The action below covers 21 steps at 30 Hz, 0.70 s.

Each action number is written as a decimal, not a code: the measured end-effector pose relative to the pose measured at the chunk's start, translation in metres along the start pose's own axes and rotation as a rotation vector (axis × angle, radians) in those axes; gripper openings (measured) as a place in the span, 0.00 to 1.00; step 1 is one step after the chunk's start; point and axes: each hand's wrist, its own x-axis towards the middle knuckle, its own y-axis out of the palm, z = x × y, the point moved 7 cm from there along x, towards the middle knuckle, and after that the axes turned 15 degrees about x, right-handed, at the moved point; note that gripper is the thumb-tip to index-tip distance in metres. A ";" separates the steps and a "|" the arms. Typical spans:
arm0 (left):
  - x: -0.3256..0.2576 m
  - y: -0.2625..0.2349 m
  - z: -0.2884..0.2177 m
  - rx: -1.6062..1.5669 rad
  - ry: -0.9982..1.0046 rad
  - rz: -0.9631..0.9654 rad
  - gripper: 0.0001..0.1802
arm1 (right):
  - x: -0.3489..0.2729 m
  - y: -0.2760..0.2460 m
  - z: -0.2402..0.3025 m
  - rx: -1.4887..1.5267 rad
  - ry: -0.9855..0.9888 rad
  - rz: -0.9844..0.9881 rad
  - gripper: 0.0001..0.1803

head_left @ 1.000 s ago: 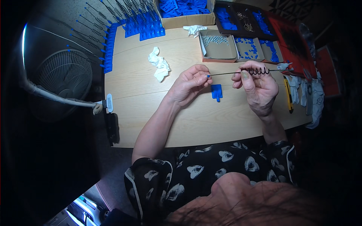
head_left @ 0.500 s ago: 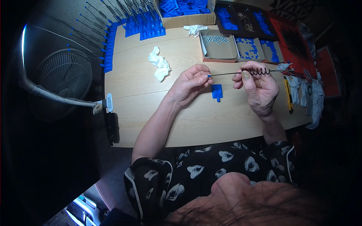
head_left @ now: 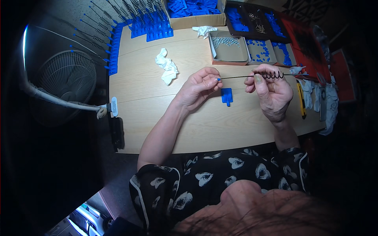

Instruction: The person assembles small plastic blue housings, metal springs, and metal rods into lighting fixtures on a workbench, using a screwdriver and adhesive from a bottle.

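Note:
Between my hands a thin metal rod (head_left: pixel 238 77) runs level above the table, with a dark coil spring (head_left: pixel 271 74) around its right part. My left hand (head_left: pixel 201 87) pinches the rod's left end, where a small blue tip (head_left: pixel 219 79) shows at the fingertips. With thumb and fingers, my right hand (head_left: pixel 272 94) grips the spring on the rod; the rod's right end sticks out past the hand. Just below the rod, a flat blue plastic piece (head_left: pixel 227 95) with a short stem lies on the tabletop.
At the back left stand several blue holders (head_left: pixel 151 29) with spring-fitted rods. A cardboard box (head_left: pixel 195 21) of blue parts sits behind. Shallow trays (head_left: pixel 230 58) hold beads and blue bits. Crumpled tissue (head_left: pixel 167 69) lies mid-table, a yellow cutter (head_left: pixel 301 99) at right, a fan (head_left: pixel 67 78) at left.
My right hand and the spring have shifted slightly to the right along the rod. My left hand stays nearly still on the blue-tipped end.

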 end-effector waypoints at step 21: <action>-0.001 -0.002 0.002 0.035 -0.021 0.012 0.15 | 0.002 0.004 0.001 -0.073 0.027 0.040 0.10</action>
